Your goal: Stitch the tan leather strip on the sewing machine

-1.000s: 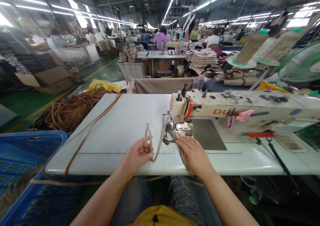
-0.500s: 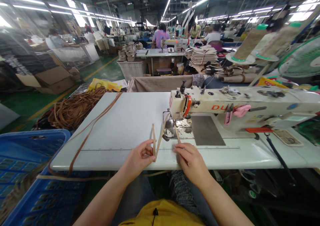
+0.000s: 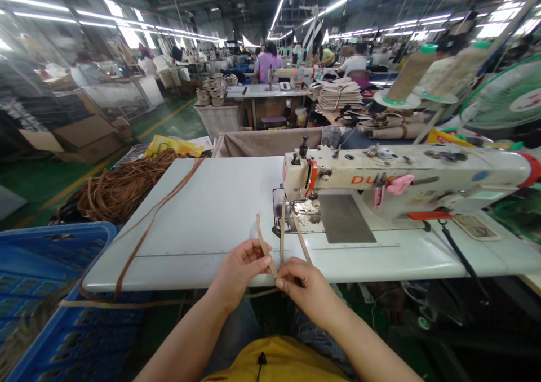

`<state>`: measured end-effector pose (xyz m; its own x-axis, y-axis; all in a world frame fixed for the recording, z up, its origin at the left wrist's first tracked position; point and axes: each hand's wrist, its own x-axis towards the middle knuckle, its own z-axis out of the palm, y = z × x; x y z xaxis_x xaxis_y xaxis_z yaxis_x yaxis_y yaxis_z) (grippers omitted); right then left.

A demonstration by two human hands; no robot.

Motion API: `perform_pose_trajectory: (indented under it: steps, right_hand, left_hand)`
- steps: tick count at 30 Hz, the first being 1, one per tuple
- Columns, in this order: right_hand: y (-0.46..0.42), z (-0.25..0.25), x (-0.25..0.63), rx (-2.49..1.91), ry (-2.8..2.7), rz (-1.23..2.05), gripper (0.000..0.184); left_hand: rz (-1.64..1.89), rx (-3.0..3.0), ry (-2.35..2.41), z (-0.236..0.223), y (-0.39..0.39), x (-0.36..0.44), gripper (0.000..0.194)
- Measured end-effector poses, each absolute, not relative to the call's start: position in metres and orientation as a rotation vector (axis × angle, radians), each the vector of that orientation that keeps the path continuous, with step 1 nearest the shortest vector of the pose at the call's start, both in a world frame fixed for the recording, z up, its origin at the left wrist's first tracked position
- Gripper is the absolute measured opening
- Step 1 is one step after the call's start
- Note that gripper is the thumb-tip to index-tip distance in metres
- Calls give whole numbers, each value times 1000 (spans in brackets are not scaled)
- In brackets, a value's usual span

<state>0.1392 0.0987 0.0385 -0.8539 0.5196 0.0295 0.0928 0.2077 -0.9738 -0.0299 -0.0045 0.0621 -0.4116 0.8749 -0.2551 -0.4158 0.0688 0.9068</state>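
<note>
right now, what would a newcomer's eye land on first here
Probably the pale sewing machine with orange letters, along the right of the white table. Next, both hands, left and right, close together at the near edge, with a thin tan strip in their grip. Then the heap of brown cords beyond the blue basket, at far left.

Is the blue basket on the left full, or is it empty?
Not empty: blurred tan strips show inside the blue basket; how full, I cannot tell.
</note>
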Motion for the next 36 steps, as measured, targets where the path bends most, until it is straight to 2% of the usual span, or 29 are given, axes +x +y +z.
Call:
perform_pose_trajectory:
  steps: [5,9,16,24,36]
  right_hand:
    - [107,31,152,-721,-2025,1965,27]
    - [111,27,160,-787,-1956,2031,33]
    - [112,29,164,-865,-2016,1917,27]
    - [113,34,164,-873,-2044,1874,23]
    - [130,39,174,-852,-1958,1951,19]
  left_hand:
    - [1726,346,1306,60,4,-34,45]
    - [1785,310,1389,55,8,-42,51]
    - [1749,406,1473,49,8,-50,57]
    - [1754,396,1470,46,6,-52,55]
    - [1871,361,1452,52,-2,-72,49]
